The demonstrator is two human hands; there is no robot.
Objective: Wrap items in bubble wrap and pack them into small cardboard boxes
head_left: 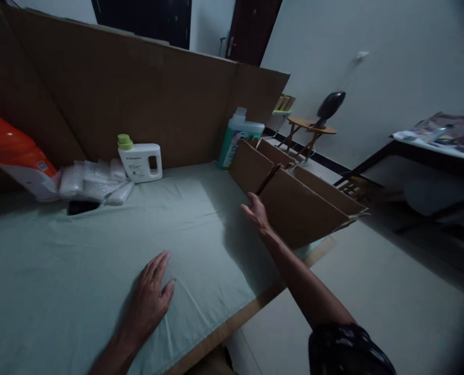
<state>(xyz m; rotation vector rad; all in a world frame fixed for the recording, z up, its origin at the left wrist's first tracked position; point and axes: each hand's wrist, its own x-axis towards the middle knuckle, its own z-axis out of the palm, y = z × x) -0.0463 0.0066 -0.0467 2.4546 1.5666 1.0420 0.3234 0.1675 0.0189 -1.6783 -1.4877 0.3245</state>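
My left hand (151, 291) rests on the pale green cloth (192, 224), its fingers stretched forward and the thumb apart, holding nothing. Farther right, my right hand (258, 213) reaches to the near side of an open cardboard box (302, 203). Its thumb and a finger show apart, with nothing visible between them; the other fingers are partly hidden, and I cannot tell whether it touches the cardboard. Behind the box stands a bottle of teal liquid (228, 143), its lower right part covered by the box.
A white jug with a green cap (141, 161) stands at the back, beside clear plastic packets (95, 179) and a dark flat object (82, 207). An orange-and-white bottle (16, 151) leans at left. A cardboard wall (146, 94) rises behind. The table's wooden edge (224, 328) runs along the front.
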